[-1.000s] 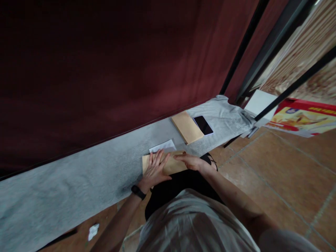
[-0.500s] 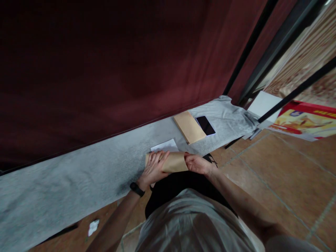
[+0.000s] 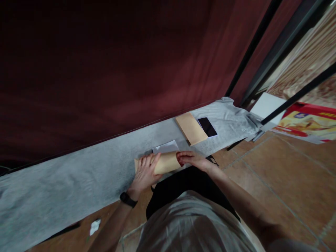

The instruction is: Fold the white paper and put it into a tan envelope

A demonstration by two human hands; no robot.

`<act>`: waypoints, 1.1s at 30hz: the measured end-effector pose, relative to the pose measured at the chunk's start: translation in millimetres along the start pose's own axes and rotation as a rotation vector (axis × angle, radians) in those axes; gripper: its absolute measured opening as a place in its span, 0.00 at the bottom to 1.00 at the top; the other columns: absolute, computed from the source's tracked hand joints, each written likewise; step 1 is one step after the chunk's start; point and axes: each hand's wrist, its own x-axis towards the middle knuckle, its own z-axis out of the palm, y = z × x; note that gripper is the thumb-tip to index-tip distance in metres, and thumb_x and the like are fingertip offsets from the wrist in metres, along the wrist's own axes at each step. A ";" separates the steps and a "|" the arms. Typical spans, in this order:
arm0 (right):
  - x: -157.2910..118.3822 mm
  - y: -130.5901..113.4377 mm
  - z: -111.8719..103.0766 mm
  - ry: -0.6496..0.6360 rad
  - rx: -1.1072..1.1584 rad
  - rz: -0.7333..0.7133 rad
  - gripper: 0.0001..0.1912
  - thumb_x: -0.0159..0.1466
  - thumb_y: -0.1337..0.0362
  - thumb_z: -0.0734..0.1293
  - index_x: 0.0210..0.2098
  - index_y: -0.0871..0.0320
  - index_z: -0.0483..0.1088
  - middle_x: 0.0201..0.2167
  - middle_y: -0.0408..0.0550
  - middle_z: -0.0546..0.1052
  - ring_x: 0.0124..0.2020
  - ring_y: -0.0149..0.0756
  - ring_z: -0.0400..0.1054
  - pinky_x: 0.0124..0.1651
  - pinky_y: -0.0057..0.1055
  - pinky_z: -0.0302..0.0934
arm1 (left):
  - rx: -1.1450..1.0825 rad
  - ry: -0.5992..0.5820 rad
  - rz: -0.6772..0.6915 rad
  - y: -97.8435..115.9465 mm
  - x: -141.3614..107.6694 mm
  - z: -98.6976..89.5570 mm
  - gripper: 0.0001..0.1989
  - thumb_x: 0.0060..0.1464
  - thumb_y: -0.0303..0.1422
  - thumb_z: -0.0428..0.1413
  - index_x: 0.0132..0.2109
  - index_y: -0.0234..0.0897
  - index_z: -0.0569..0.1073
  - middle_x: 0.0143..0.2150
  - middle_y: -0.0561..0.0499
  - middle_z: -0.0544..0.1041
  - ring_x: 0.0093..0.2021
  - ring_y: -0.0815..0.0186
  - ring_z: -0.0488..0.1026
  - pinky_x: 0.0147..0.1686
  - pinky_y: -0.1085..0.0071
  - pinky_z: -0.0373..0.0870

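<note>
A brown kraft paper envelope is held across my lap at the bench's front edge, its mouth bulging open at the right end. My left hand, with a black band on the wrist, is closed around the left end, fingers over the top and thumb towards me. At the mouth, my right hand grips the rim, fingertips partly hidden in the dark reddish opening. Whether anything is inside cannot be made out. Just behind the envelope, a white paper lies on the cloth, partly covered.
A second kraft envelope lies flat beside a dark-screened phone on the grey cloth-covered bench. Behind rises a dark red panel. Black poles and a red-yellow printed box are at right. A white scrap lies on the tiled floor.
Both hands and the held envelope have shifted slightly left. My right hand's fingers now lie flatter along the mouth, which shows more of its reddish inside. The things on the bench stay put.
</note>
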 end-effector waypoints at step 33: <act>16.7 3.1 28.5 0.433 0.056 -0.328 0.16 0.62 0.50 0.67 0.42 0.55 0.75 0.35 0.46 0.80 0.37 0.42 0.73 0.40 0.35 0.68 | 0.099 0.113 -0.403 -45.9 -59.5 17.9 0.52 0.51 0.49 0.61 0.73 0.30 0.45 0.62 0.32 0.66 0.62 0.44 0.64 0.65 0.45 0.51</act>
